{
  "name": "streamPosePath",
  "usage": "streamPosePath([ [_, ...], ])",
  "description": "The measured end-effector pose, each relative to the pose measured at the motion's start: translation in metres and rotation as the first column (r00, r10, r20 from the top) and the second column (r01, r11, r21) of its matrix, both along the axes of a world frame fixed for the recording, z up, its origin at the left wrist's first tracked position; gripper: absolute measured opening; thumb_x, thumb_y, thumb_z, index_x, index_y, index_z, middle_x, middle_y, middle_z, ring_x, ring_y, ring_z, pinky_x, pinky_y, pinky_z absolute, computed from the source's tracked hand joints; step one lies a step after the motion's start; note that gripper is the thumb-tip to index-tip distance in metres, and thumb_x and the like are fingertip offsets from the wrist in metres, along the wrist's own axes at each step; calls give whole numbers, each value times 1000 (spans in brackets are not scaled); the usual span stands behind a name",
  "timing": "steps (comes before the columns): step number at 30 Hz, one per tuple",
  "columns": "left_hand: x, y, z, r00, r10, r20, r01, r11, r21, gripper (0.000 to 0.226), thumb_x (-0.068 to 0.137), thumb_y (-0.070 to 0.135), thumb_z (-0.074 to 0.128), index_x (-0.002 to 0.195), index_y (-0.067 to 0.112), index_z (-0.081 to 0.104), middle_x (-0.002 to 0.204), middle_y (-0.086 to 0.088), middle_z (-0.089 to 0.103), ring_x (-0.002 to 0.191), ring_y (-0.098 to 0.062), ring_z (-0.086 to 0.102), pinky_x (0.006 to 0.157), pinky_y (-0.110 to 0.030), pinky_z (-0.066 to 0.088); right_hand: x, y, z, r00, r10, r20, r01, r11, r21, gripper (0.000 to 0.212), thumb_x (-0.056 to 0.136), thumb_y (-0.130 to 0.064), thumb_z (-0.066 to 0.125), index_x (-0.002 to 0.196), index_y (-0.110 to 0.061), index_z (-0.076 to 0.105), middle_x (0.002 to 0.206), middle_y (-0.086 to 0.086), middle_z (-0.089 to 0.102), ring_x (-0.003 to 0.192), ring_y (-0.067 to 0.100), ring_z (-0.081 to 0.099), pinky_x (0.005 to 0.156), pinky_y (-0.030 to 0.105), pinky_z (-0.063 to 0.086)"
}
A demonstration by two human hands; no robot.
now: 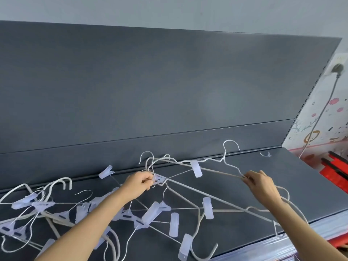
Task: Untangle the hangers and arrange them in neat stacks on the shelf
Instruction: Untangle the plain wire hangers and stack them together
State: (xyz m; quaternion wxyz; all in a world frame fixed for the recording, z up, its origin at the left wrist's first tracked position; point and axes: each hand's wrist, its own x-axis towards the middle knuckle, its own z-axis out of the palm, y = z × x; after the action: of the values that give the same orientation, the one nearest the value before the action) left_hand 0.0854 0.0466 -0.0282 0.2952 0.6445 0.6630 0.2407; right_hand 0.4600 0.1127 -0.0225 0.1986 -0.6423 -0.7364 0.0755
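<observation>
Barely begun: my left hand (pixel 138 183) pinches hanger neck, right hand (pixel 260 182) pinches wire; hangers (pixel 150 213) tangled on shelf (pixel 282 176), no stacks.

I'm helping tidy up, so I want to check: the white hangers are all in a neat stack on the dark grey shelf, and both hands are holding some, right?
Not a neat stack: the head view shows the white wire hangers tangled across the dark grey shelf. The left hand and right hand do each hold some.

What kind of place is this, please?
Probably a shop or stockroom: a dark metal display shelf with a slotted upright, and a pile of tangled clip hangers that both hands are sorting.
</observation>
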Motion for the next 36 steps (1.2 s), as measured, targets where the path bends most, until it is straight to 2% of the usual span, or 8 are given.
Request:
streamPosePath([
  [3,-2,-3,-4,998,-25,-51,22,998,-58,32,86,16,51,56,25,48,52,10,54,58,-8,44,68,-28,38,11,1,10,1000,11,-6,-11,997,81,16,87,-18,59,74,-8,60,54,-14,40,77,31,46,66,34,31],
  [5,0,-4,-2,998,-24,-66,21,998,-58,31,87,16,51,57,26,49,50,12,56,59,-7,47,70,-26,40,15,3,16,1000,18,-1,-17,992,128,17,86,-17,60,71,-9,58,53,-11,44,79,32,49,66,34,32],
  [8,3,-4,3,999,-10,-42,9,1000,-21,29,87,14,52,60,25,52,56,9,57,63,-9,51,74,-29,42,14,5,25,1000,16,-7,-15,983,182,14,85,-17,61,76,-6,62,59,-4,51,81,32,51,67,35,35],
  [13,-1,-8,11,999,50,10,-51,998,47,32,86,11,54,58,28,53,67,7,61,71,-14,56,76,-32,45,9,1,29,1000,-9,-24,14,981,193,12,87,-18,59,82,-8,63,62,-6,52,87,31,52,69,34,32],
  [19,-12,-7,18,968,193,-158,-176,977,117,35,89,18,49,56,20,39,82,2,56,87,-24,52,78,-35,37,7,-5,37,993,5,-114,18,979,202,12,84,-12,62,77,-3,64,56,-15,40,74,28,43,70,37,34],
  [23,-12,-10,16,919,310,-243,-283,949,139,36,89,23,48,55,18,37,72,3,51,80,-23,49,73,-32,33,0,-5,42,995,14,-100,9,974,227,14,83,-12,63,73,-3,64,53,-16,40,76,32,47,67,36,33],
  [29,-11,-17,16,891,414,-186,-405,910,87,37,90,26,43,56,17,31,53,4,37,57,-16,37,65,-30,29,8,-3,43,994,-30,-101,51,975,216,11,83,-13,63,74,-7,65,56,-7,44,83,35,51,67,36,34],
  [36,-2,-17,13,859,422,-290,-441,897,0,40,91,26,36,53,15,34,58,3,45,69,-24,45,79,-35,35,15,-4,27,981,-162,-104,176,974,143,14,85,-15,60,76,-7,66,66,6,50,87,37,53,75,39,33],
])
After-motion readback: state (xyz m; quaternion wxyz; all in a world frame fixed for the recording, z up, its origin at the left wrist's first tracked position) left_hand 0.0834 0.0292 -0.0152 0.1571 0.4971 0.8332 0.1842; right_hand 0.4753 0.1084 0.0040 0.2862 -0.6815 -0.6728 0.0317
